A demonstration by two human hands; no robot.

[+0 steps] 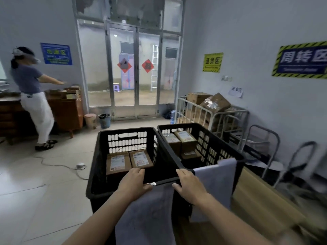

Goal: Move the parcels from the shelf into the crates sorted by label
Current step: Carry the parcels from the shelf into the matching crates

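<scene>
Two bare forearms are seen; no sleeve, glove, watch or ring is worn on the left hand (133, 181) or right hand (190, 184).

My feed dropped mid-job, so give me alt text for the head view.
Both bare hands grip the near rims of two black slotted plastic crates: left hand on the left crate, right hand on the right crate. Labelled brown cardboard parcels lie inside both.

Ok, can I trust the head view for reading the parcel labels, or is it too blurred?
Head view: labels in the left crate and right crate show as pale patches, print unreadable; edges bend from wide-angle distortion; lower right corner smears; daylight comes through the glass door.
</scene>
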